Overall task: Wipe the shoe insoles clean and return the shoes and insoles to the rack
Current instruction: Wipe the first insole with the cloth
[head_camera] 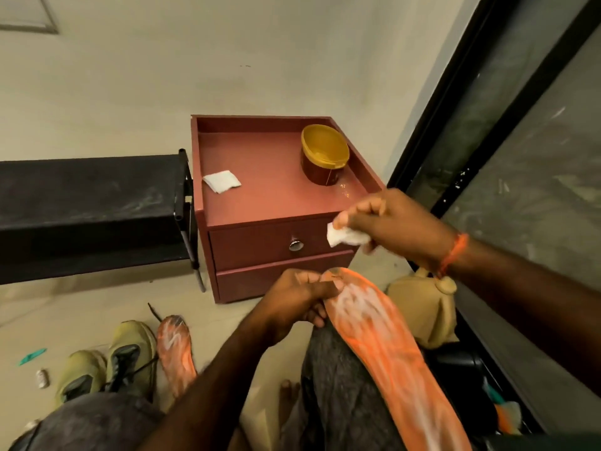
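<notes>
Orange insole (383,346) pinched, white wipe (344,237) above

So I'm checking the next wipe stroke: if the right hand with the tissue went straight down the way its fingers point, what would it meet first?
Most likely the toe end of the orange insole, which the left hand holds just below the right hand and its white tissue. Depth is unclear from this one view.
</notes>
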